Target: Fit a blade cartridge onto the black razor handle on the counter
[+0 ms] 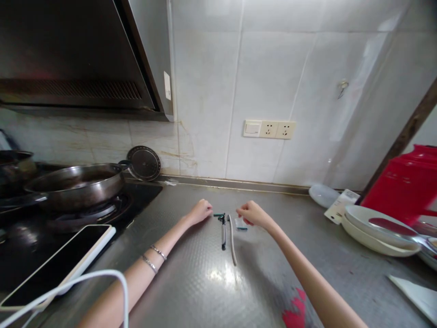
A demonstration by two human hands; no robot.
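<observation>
My left hand [201,212] rests low over the counter with its fingers curled. Whatever it holds, if anything, is hidden. Just to its right lies a slim dark object with teal parts [223,230], with a short teal piece [217,214] by its top end. Beside that is a thin, pale, slightly bent stick with a dark top [232,241], its kind unclear. My right hand [253,213] has its fingers pinched together above a small clear plastic packet [241,222] with a teal strip. I cannot make out what is between those fingers.
On the left are a gas stove with a steel pan [78,182], a round dark lid [145,163] and a phone [58,264] with a white cable [99,273]. Stacked bowls [372,234] and a red container [403,182] stand right. Wall sockets [269,129] are behind.
</observation>
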